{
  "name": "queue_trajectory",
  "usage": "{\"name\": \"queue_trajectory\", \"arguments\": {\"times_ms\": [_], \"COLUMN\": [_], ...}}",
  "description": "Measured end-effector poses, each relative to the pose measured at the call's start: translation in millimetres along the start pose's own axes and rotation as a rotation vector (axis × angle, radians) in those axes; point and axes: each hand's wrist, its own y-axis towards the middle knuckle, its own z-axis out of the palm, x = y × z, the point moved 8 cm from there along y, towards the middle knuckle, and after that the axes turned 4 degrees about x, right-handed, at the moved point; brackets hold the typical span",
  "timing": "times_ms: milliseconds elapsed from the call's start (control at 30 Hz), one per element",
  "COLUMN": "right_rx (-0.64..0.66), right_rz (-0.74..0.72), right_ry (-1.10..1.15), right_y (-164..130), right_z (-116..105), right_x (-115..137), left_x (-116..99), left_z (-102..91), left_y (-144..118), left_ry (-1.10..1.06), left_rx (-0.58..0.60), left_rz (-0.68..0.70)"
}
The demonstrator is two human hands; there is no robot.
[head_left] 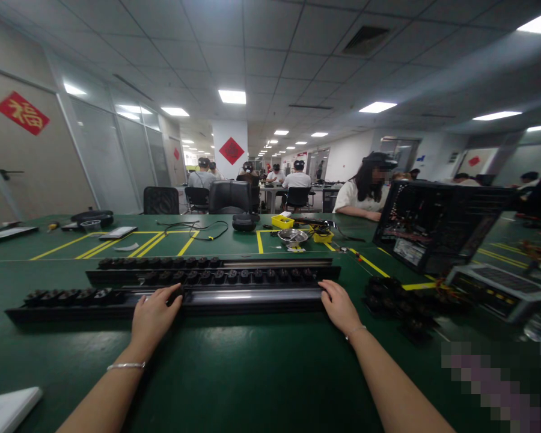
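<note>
Bare forearms stretch over the green desk from its near side, hands well apart. The left hand arches over the near rail around mid-length, a small dark part at its fingertips; the right hand bends over the right end, fingers close together — whether either grips, I cannot tell. That rail lies just beyond both, its long axis running left to right, the left hand nearer its row of chunky black knobs. Between the hands its strip is smooth and shiny, edged in black. Farther off sits another knob-studded rail — and right, a tangled black heap beside a boxy metal unit
</note>
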Motion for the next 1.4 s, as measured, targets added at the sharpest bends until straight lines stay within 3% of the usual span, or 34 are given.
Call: {"name": "queue_trajectory", "arguments": {"times_ms": [533,800,1400], "right_rx": [0.001,-0.017,0.032], "right_rz": [0.02,0.001,0.029], "right_ry": [0.011,0.002,-0.017], "right_y": [-1.2,-0.2,-0.5], "right_z": [-1.8,-0.6,0.0], "right_x": [2.0,0.4,1.0], "left_x": [3.1,2.5,-4.4], "left_z": [4.5,1.5,2.2], "left_y": [-1.1,-2.3,-3.7], "left_ry": [-0.053,-0.12,-0.113], "left_rx": [0.112,0.065,0.151], "left_rz": [-0.117,-0.097,-0.119]}}
